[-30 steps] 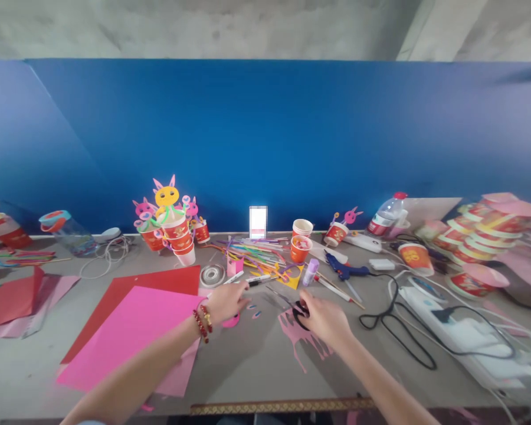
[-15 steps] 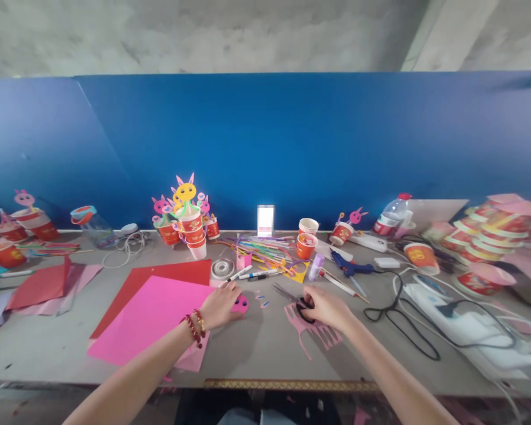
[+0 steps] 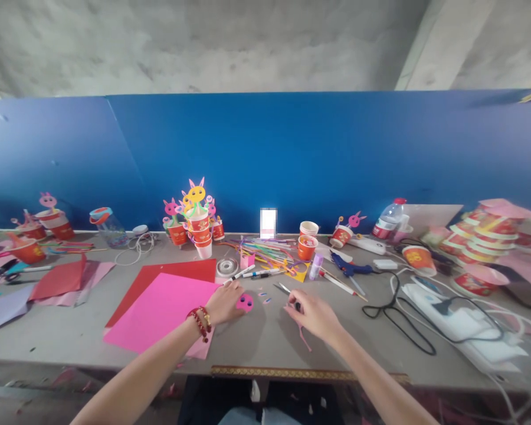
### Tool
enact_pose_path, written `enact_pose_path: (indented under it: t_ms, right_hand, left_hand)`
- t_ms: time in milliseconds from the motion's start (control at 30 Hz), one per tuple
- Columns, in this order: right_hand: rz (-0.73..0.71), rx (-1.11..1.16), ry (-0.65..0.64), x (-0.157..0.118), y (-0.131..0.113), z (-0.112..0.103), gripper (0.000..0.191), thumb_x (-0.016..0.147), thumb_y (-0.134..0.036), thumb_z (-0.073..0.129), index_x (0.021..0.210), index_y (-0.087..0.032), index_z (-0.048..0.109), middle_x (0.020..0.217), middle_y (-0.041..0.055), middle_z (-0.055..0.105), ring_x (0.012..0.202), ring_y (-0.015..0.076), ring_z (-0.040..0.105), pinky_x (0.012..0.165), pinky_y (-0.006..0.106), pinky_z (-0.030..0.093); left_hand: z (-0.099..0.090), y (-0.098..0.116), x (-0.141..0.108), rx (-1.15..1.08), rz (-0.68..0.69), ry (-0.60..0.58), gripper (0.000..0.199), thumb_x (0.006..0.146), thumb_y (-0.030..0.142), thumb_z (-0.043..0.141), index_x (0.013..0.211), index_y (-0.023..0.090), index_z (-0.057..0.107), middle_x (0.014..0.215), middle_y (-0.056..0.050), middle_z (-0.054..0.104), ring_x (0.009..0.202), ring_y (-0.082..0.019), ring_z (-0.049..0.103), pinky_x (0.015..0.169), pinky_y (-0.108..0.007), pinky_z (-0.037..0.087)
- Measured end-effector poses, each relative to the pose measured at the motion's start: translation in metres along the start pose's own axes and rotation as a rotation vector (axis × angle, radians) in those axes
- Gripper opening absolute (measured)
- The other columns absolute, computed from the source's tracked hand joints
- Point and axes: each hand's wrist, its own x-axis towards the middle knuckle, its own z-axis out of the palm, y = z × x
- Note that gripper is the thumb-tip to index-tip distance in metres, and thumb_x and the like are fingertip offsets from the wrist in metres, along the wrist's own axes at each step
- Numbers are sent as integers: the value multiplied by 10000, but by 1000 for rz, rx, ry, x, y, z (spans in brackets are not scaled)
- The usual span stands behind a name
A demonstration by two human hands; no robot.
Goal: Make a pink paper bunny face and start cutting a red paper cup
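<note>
My left hand (image 3: 225, 304) rests on the table with thumb and fingers apart, beside a small pink paper face (image 3: 246, 303) with dark eyes. Its fingertips are at the face's edge; whether they press on it, I cannot tell. My right hand (image 3: 313, 313) is closed around scissors, whose blades (image 3: 283, 287) point left and away from me. Their handles are mostly hidden by my fingers. A thin pink paper strip (image 3: 304, 340) shows below that hand; the rest of the cut paper is hidden. Tiny paper bits (image 3: 266, 301) lie between my hands.
Pink (image 3: 163, 310) and red sheets (image 3: 137, 283) lie left. Behind are a tape roll (image 3: 227, 267), markers (image 3: 263, 273), a glue stick (image 3: 316, 267), pipe cleaners (image 3: 265, 251) and decorated cups (image 3: 199, 224). A blue glue gun (image 3: 349, 265) and its cable lie right, near a power strip (image 3: 455, 319).
My right hand has moved slightly left over the cut pink paper with the scissors, and most of its strips no longer show. My left hand stays by the pink face. The view has tilted up slightly.
</note>
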Motion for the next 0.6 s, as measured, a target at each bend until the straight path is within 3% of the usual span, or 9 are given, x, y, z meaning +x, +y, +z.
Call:
enact_pose_path:
  t_ms: [200,333,600]
  right_hand:
    - [-82,-16,-16,9,-11,11,123,862,-332,580,920,-233,626,803,4,684,680,172,630,625,255,398]
    - [-122,4,-5,20,-16,14,186,895,-395,567,935,-227,636,872,23,689,662,167,623,604,258,396]
    - [-188,155,-22,52,-21,24,203,909,-384,560,868,-208,654,834,26,676,625,150,590,587,244,390]
  left_hand:
    - [-7,5,10,121,42,-77,188,753,267,658,910,165,646,1056,-156,640,1019,-335,612,818,-392,502]
    - [-6,11,12,147,32,-81,237,729,193,624,965,169,614,986,-143,667,956,-315,643,798,-389,508]
    - [-10,-4,5,86,-38,30,84,845,212,487,910,195,539,760,-66,661,725,-236,654,652,-302,478]
